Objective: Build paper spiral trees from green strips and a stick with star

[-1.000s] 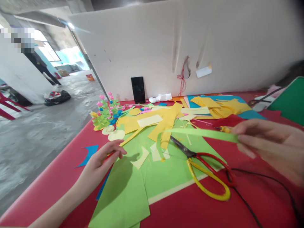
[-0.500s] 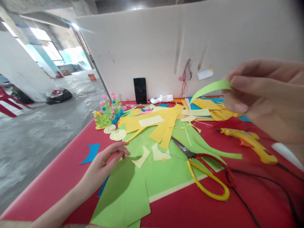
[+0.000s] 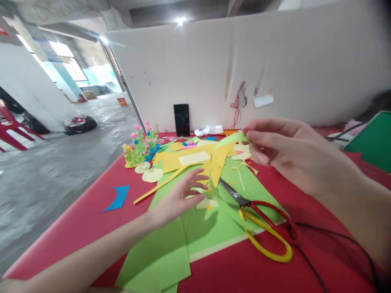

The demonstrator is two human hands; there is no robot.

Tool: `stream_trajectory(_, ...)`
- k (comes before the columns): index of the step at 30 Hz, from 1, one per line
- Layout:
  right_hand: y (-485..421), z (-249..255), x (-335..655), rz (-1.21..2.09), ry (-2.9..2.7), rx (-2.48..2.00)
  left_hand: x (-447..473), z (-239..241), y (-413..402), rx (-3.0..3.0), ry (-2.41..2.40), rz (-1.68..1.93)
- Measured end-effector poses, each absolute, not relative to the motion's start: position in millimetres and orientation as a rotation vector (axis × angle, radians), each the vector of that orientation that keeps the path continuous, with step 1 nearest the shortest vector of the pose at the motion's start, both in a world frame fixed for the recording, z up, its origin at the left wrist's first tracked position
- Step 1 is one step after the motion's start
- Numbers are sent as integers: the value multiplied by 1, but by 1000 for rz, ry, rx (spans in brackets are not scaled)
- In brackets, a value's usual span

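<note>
Between the thumb and fingers of my right hand [image 3: 275,150] is one end of a long light-green paper strip [image 3: 227,141]. The strip curls down toward my left hand and trails, blurred, over the scissors blades. My left hand [image 3: 186,193] is open, fingers spread, close beside the hanging strip; I see nothing in it. Scissors [image 3: 244,202] with one red and one yellow handle lie slightly open on green paper sheets [image 3: 210,232]. Yellow paper pieces [image 3: 168,159] and a cream rectangle [image 3: 194,158] lie beyond my left hand.
Paper flowers [image 3: 142,144] in pink, blue and green stand at the table's back left, by cream paper discs [image 3: 152,175]. A blue scrap [image 3: 118,198] lies left on the red tabletop [image 3: 91,215]. A black phone [image 3: 181,120] leans on the white board [image 3: 201,73]. A black cable [image 3: 336,232] crosses the right side.
My right hand has moved left with the green strip, which now hangs over the middle. My left hand has moved right and opened its fingers wider beside it. The view has shifted slightly.
</note>
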State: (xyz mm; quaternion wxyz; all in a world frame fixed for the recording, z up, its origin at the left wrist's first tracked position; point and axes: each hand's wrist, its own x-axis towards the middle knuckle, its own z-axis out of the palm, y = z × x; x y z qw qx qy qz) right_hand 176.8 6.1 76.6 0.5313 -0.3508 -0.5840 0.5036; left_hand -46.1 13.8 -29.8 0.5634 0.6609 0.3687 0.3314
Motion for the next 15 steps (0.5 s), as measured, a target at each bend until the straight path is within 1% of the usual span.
stream_trajectory(3,8,68,180,1204,-1445,-902,-34,-28,20,1453,822,726)
stream_trajectory(7,7,62,182,1178,-1607,-1001,-31,-23,19,1588,914,708)
stream_trajectory(10,4,62,181,1083,-1747,-1040,-37,-13,18,1760,993,794)
stream_trajectory(13,0,64,178,977,-1837,-1011,-45,3,18,1962,940,863)
stream_trajectory(15,-3,67,176,879,-1890,-1008,-47,15,18,1993,892,880)
